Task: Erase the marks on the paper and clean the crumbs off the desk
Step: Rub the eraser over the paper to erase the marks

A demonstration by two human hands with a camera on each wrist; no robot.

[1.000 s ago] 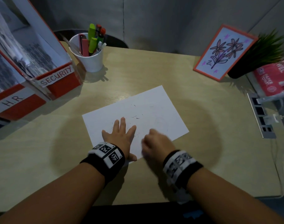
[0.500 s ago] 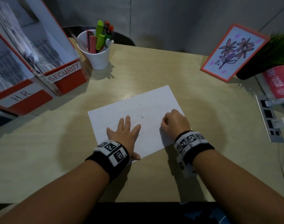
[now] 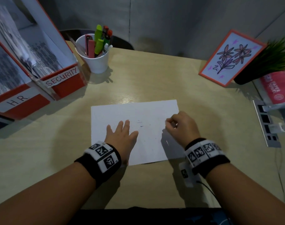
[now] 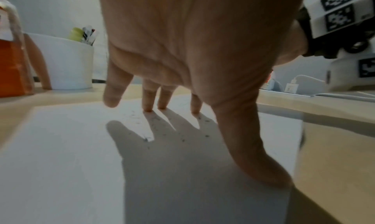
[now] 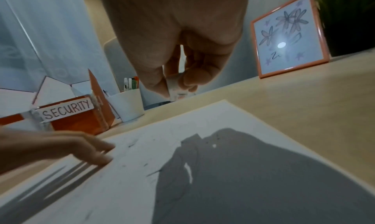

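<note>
Nearest, left hand [image 3: 122, 137] spread flat, fingertips [image 4: 148, 106] pressing the sheet of paper [image 3: 151, 148] onto the wooden desk [image 3: 146, 78]. Beside it, right hand [image 3: 181, 125] raised over the sheet's right edge, thumb and fingers pinching a small white eraser [image 5: 178, 89]. Dark crumbs [image 4: 183, 140] scattered on the paper. Beyond: white pen cup [image 3: 96, 60], SECURITY file box [image 3: 64, 82], framed flower drawing [image 3: 231, 57].

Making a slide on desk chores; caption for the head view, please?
Left hand pins the paper flat while right hand pinches a small eraser.
</note>
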